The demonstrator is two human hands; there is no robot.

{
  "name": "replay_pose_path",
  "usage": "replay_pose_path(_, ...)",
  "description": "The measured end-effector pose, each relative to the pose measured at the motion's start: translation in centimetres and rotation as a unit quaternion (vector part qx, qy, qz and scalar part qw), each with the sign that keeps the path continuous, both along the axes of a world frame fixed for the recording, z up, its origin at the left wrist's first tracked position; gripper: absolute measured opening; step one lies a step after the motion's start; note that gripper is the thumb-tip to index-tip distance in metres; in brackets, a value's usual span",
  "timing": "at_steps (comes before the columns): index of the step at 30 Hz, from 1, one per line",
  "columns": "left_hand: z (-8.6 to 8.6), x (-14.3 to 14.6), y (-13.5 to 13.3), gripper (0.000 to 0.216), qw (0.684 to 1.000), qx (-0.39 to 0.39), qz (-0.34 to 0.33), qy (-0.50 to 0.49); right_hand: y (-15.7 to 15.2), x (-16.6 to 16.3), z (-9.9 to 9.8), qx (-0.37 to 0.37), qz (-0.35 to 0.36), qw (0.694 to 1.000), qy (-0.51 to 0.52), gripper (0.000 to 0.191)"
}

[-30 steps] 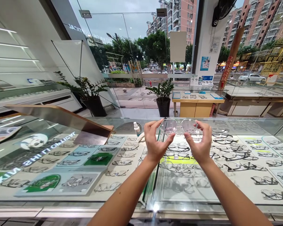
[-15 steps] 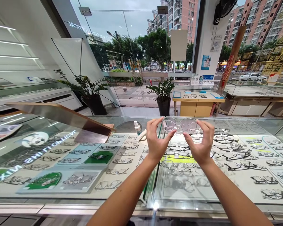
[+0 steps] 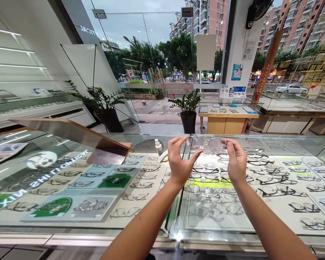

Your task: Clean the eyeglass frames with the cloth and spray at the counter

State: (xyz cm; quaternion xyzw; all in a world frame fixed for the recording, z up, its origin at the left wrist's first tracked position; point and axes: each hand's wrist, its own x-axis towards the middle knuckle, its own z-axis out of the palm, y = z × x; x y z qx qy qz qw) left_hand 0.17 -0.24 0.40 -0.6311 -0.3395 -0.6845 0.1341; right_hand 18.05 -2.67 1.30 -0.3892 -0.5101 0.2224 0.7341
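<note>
Glass counter [image 3: 103, 236] with mirrored "OPTICAL" reflection [image 3: 70, 164]; left hand [image 3: 179, 163] and right hand [image 3: 237, 162], grip tight on spectacles [image 3: 207, 143].

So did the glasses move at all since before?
No, hardly at all. The glasses are still just as far right of the small white bottle, pinched between the left hand and right hand.

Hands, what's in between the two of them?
A pair of glasses spans the gap between the left hand and the right hand, each gripping one end. The head view shows it.
</note>
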Motion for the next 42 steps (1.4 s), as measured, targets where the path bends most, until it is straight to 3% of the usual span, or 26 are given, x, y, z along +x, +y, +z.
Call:
replay_pose_path(5,-0.16,0.02,0.15,0.059,1.000,-0.007,-0.007,0.005,0.62,0.15,-0.28,-0.033,0.108,0.991,0.072,0.033)
replay_pose_path(10,-0.18,0.01,0.16,0.058,1.000,-0.015,-0.003,0.007,0.91,0.07,-0.19,-0.046,0.164,0.978,0.123,0.031)
replay_pose_path(32,-0.27,0.21,-0.05,0.058,0.995,-0.082,-0.058,-0.020,0.53,0.12,0.23,-0.058,0.114,0.988,0.089,0.025)
replay_pose_path(42,-0.40,0.69,0.06,0.058,0.957,-0.165,-0.202,-0.131,0.66,0.33,-0.07,-0.047,0.107,0.990,0.078,0.022)
